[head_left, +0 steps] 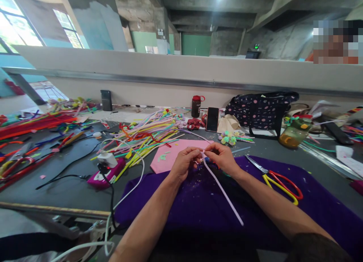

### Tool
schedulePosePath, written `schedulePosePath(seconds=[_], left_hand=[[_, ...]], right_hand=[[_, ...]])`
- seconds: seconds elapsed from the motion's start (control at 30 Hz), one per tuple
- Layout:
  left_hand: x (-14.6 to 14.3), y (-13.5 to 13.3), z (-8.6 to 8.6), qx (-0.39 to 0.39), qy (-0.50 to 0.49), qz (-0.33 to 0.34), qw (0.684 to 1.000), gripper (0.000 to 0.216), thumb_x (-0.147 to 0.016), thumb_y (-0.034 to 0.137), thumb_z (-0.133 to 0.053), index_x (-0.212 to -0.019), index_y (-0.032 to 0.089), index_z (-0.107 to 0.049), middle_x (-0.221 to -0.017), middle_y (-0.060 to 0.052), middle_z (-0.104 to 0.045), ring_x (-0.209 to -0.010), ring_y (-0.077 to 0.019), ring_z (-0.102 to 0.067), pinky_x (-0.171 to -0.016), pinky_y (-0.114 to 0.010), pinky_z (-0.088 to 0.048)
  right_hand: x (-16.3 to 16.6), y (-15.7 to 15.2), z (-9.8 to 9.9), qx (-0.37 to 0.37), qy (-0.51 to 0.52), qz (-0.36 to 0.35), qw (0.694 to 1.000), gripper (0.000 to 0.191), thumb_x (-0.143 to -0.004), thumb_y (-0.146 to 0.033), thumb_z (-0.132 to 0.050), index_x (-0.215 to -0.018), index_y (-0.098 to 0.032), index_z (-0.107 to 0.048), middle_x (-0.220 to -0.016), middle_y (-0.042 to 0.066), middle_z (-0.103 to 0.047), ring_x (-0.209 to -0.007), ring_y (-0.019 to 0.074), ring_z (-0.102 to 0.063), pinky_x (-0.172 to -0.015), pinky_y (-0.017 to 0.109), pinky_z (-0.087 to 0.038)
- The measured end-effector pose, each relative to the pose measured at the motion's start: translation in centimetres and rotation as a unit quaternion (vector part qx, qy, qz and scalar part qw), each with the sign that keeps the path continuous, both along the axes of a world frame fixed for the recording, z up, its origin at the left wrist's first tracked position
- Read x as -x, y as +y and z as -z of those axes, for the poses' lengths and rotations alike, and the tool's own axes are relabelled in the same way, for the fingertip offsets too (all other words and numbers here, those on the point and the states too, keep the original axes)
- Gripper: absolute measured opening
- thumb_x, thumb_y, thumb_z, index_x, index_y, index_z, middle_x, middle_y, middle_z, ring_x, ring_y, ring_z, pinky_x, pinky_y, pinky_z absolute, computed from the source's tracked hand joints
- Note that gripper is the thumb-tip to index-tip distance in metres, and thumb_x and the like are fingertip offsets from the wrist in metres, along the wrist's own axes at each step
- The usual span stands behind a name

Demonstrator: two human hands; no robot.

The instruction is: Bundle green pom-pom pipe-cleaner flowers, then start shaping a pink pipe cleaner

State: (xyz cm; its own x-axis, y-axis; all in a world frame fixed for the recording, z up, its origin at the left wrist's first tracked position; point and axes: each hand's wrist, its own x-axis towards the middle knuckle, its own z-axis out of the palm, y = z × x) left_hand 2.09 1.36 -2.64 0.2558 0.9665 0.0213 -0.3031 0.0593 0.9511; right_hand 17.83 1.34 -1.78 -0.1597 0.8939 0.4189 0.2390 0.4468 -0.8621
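A pale pink pipe cleaner [222, 191] is pinched between both hands, its long end slanting down to the right over a purple cloth [181, 205]. My left hand [185, 162] has thumb and fingers pressed together at its upper end. Facing it, my right hand [222, 158] pinches the same spot, the fingertips of both hands nearly touching. Small bits under the fingers are too hidden to name. Behind the hands lies a pink sheet [163, 162] with pale green scraps. To the right, scissors [279, 180] with red and yellow handles rest on the cloth.
Several coloured pipe cleaners [153, 127] are heaped behind the pink sheet. A magenta power strip [106, 175] with a white charger and cables sits at left. Farther back stand a phone [212, 119], a dark bottle [196, 106], a patterned bag [256, 112] and a jar [295, 132].
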Motion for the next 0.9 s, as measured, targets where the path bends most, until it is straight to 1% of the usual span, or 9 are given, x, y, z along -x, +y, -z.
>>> schedulePosePath(seconds=[0.1,0.2,0.3,0.43,0.53,0.67,0.73,0.8,0.9], left_hand=[[0.1,0.0,-0.1,0.021,-0.006,0.016,1.000,0.025,-0.063,0.034,-0.067,-0.074,0.012,-0.061,-0.061,0.000,-0.057,-0.049,-0.0068,-0.050,-0.039,-0.016,-0.034],[0.1,0.1,-0.1,0.034,-0.005,0.029,0.999,0.024,-0.062,0.032,-0.068,-0.073,0.012,-0.061,-0.060,0.000,-0.058,-0.048,-0.0064,-0.050,-0.039,-0.015,-0.033],[0.2,0.2,0.0,0.053,0.014,0.045,0.997,0.023,-0.063,0.032,-0.067,-0.072,0.011,-0.061,-0.061,-0.002,-0.060,-0.046,-0.0066,-0.051,-0.037,-0.015,-0.032],[0.3,0.4,0.2,0.058,0.044,0.059,0.996,0.025,-0.064,0.033,-0.067,-0.068,0.010,-0.062,-0.059,-0.004,-0.060,-0.043,-0.0066,-0.051,-0.035,-0.015,-0.031],[0.4,0.5,0.3,0.048,0.030,0.054,0.997,0.024,-0.063,0.031,-0.068,-0.071,0.009,-0.063,-0.059,-0.003,-0.060,-0.044,-0.0058,-0.050,-0.035,-0.014,-0.033],[0.4,0.4,0.3,0.045,0.018,0.060,0.997,0.023,-0.063,0.029,-0.069,-0.074,0.010,-0.064,-0.064,-0.004,-0.062,-0.049,-0.0070,-0.054,-0.038,-0.014,-0.036],[0.3,0.4,0.2,0.034,0.023,0.059,0.997,0.023,-0.063,0.029,-0.069,-0.075,0.010,-0.064,-0.065,-0.004,-0.063,-0.050,-0.0074,-0.054,-0.039,-0.015,-0.037],[0.3,0.3,0.2,0.025,0.029,0.053,0.998,0.024,-0.063,0.030,-0.069,-0.076,0.010,-0.064,-0.063,-0.004,-0.063,-0.049,-0.0073,-0.054,-0.039,-0.015,-0.037],[0.2,0.2,0.1,0.029,0.037,0.042,0.998,0.024,-0.063,0.030,-0.069,-0.077,0.010,-0.064,-0.060,-0.003,-0.062,-0.046,-0.0070,-0.052,-0.040,-0.016,-0.037]], right_hand=[[0.0,-0.2,0.1,-0.078,-0.050,0.018,0.996,0.009,-0.072,-0.024,-0.058,-0.073,-0.016,-0.061,-0.064,0.000,-0.057,-0.055,0.0101,-0.049,-0.050,0.021,-0.037],[0.0,-0.5,-0.1,-0.100,-0.061,0.012,0.993,0.007,-0.072,-0.023,-0.058,-0.074,-0.017,-0.061,-0.065,0.000,-0.057,-0.056,0.0102,-0.050,-0.051,0.021,-0.037],[0.1,-0.7,-0.4,-0.058,-0.030,-0.006,0.998,0.007,-0.072,-0.023,-0.059,-0.075,-0.017,-0.061,-0.062,-0.002,-0.056,-0.052,0.0093,-0.049,-0.048,0.021,-0.037],[0.1,-0.5,-0.6,0.019,0.057,-0.031,0.998,0.010,-0.070,-0.026,-0.061,-0.075,-0.017,-0.059,-0.059,-0.004,-0.054,-0.046,0.0077,-0.048,-0.044,0.019,-0.036],[0.1,-0.1,-0.3,0.039,0.092,-0.036,0.994,0.015,-0.070,-0.030,-0.061,-0.077,-0.017,-0.062,-0.055,-0.004,-0.052,-0.043,0.0074,-0.047,-0.042,0.019,-0.034],[0.0,0.1,-0.1,0.063,0.101,-0.045,0.992,0.022,-0.074,-0.034,-0.057,-0.086,-0.017,-0.065,-0.049,-0.004,-0.052,-0.041,0.0070,-0.043,-0.040,0.019,-0.029],[0.0,0.2,-0.1,0.090,0.124,-0.053,0.987,0.023,-0.074,-0.035,-0.058,-0.086,-0.017,-0.065,-0.053,-0.003,-0.056,-0.041,0.0066,-0.043,-0.039,0.018,-0.027],[0.0,0.2,-0.2,0.124,0.162,-0.059,0.977,0.022,-0.071,-0.034,-0.061,-0.084,-0.017,-0.065,-0.062,-0.001,-0.060,-0.043,0.0064,-0.046,-0.039,0.018,-0.028],[0.1,0.4,-0.3,0.170,0.212,-0.065,0.960,0.021,-0.067,-0.033,-0.065,-0.081,-0.017,-0.065,-0.067,-0.001,-0.061,-0.044,0.0053,-0.047,-0.039,0.017,-0.029]])
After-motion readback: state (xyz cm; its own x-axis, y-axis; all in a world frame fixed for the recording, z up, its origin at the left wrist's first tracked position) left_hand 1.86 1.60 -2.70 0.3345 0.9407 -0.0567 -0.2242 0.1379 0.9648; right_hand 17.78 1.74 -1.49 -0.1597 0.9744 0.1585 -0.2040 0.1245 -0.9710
